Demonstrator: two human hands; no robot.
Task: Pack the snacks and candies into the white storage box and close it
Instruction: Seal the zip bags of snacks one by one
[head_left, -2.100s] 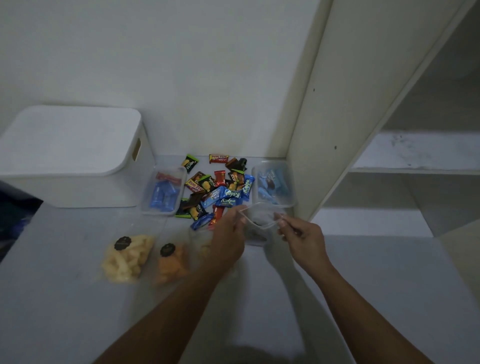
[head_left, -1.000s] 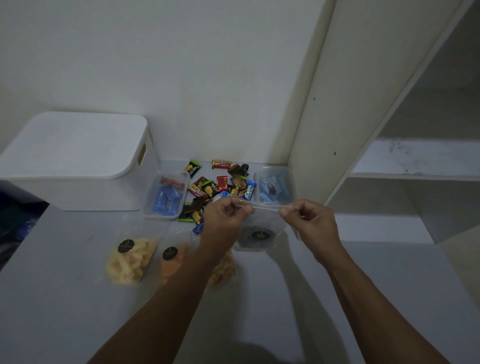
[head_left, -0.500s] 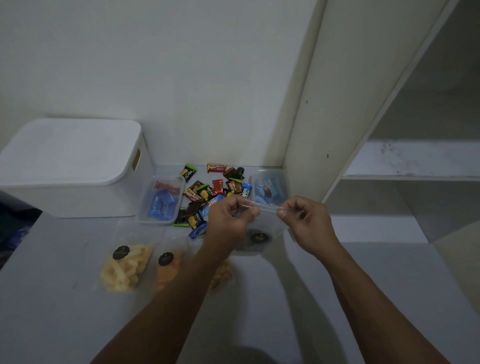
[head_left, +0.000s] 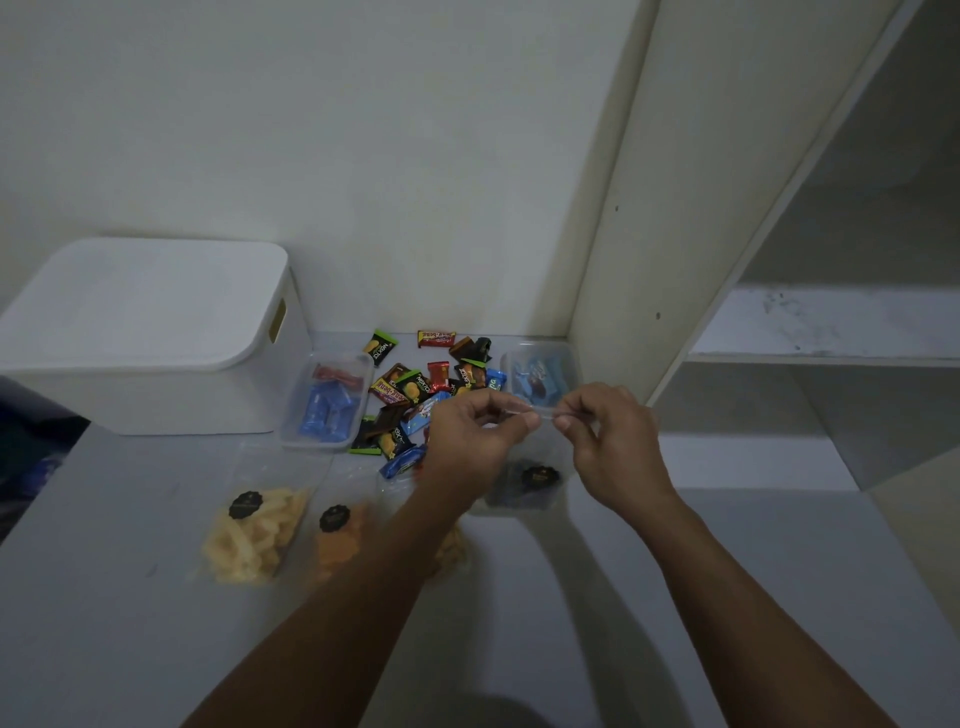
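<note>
Clear plastic is stretching between your two hands: you are pinching the top edge of a small clear pouch (head_left: 524, 480) with your left hand (head_left: 475, 434) and your right hand (head_left: 608, 434), thumb and forefinger closed on the strip at each end. The pouch, with dark contents and a round black label, is hanging just below and between your hands, over the grey table (head_left: 675, 597). Loose wrapped candies (head_left: 421, 389) are lying just beyond your left hand, flanked by a clear tub of blue packets (head_left: 330, 402) on the left and another clear tub (head_left: 540, 371) on the right. The white storage box (head_left: 150, 332), lid on, is sitting far left, well apart from your hands. Two snack bags, pale sticks (head_left: 254, 535) and orange pieces (head_left: 340, 535), are lying near left; a third is mostly hidden under your left forearm.
</note>
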